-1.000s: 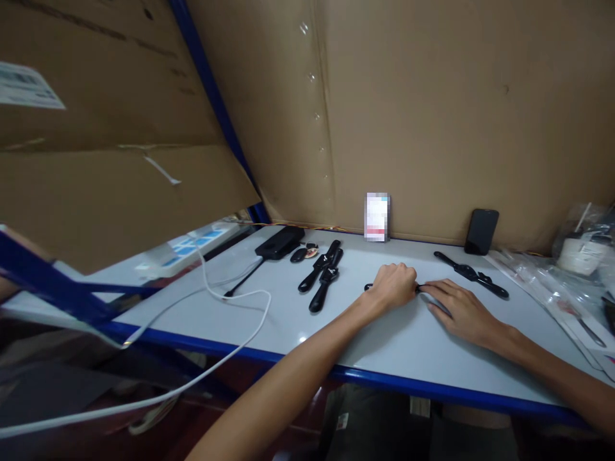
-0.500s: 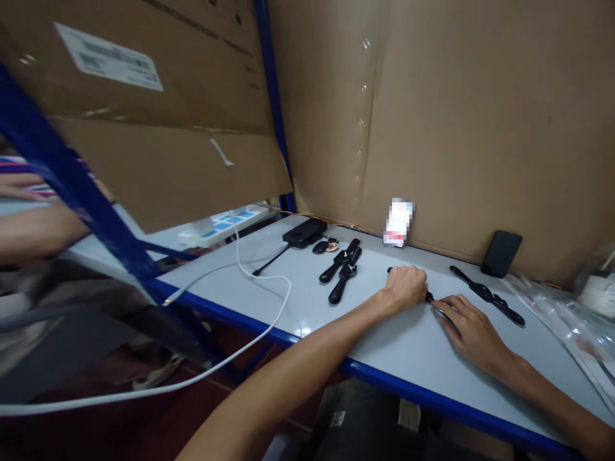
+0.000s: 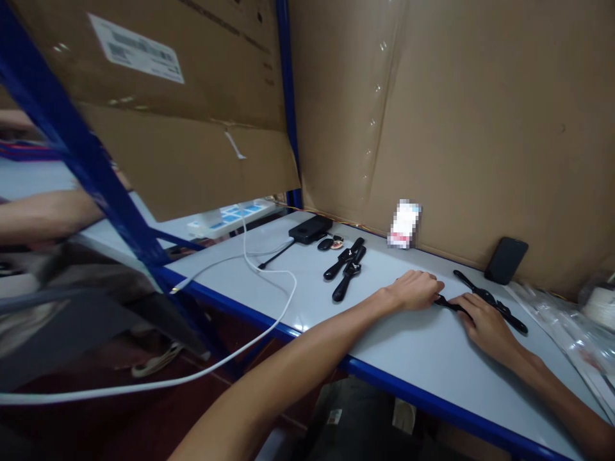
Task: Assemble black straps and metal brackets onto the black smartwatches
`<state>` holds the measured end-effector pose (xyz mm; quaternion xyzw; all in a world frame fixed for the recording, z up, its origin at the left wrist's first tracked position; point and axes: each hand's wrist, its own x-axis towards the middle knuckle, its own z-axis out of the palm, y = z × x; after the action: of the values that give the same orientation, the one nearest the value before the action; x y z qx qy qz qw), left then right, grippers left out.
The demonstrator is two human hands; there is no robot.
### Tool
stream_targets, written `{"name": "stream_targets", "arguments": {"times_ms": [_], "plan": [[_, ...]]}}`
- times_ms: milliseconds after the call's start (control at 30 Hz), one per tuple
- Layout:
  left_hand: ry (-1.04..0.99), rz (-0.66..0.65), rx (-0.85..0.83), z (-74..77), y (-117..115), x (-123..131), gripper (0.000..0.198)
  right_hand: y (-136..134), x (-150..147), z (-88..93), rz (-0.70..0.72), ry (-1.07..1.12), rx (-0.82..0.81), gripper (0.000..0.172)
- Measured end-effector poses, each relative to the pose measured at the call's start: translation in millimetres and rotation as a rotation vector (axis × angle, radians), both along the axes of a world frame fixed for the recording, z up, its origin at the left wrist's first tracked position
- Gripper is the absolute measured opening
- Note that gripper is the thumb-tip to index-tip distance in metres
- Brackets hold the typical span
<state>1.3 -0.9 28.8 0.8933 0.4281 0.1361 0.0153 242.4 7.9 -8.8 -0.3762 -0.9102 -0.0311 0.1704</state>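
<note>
Both my hands are on one black, two-handled tool (image 3: 451, 305) that looks like a spokeshave, low over the grey tabletop. My left hand (image 3: 417, 289) is closed around its left part and hides most of it. The fingers of my right hand (image 3: 485, 326) grip the right handle. Just beyond my right hand lies another black spokeshave (image 3: 514, 319), slanting across the table. Left of my left hand, two more black spokeshaves, a rear one (image 3: 331, 271) and a front one (image 3: 341, 291), lie side by side with their middles close together.
A black box-shaped device (image 3: 311, 229), a small black oval item (image 3: 325, 244), a propped phone (image 3: 506, 260) and a blurred lit screen (image 3: 405, 224) stand along the back. Plastic bags (image 3: 552, 320) lie right. A white cable (image 3: 292, 291) crosses the left edge. Beyond the blue post (image 3: 110, 186) is another person's arm (image 3: 52, 214).
My hands and the held spokeshave have shifted a little right, and the tool's angle looks changed. My right hand now overlaps the spokeshave lying behind it. The whole view has shifted slightly.
</note>
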Motion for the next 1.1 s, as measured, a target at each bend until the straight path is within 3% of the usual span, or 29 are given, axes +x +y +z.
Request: {"name": "stream_targets", "arguments": {"times_ms": [300, 667, 1100], "plan": [[-0.069, -0.037, -0.002, -3.7, -2, 6, 0.02, -2, -2, -0.2, 0.021, -0.023, 0.019, 0.036], [-0.091, 0.228, -0.024, -12.3, 1, 16, 0.023, -6, -5, 3.1, 0.041, -0.006, 0.04, 0.037], [-0.033, 0.001, 0.028, 0.0, 2, -7, 0.023, -3, -3, 1.2, 0.033, -0.012, 0.01, 0.036]]}}
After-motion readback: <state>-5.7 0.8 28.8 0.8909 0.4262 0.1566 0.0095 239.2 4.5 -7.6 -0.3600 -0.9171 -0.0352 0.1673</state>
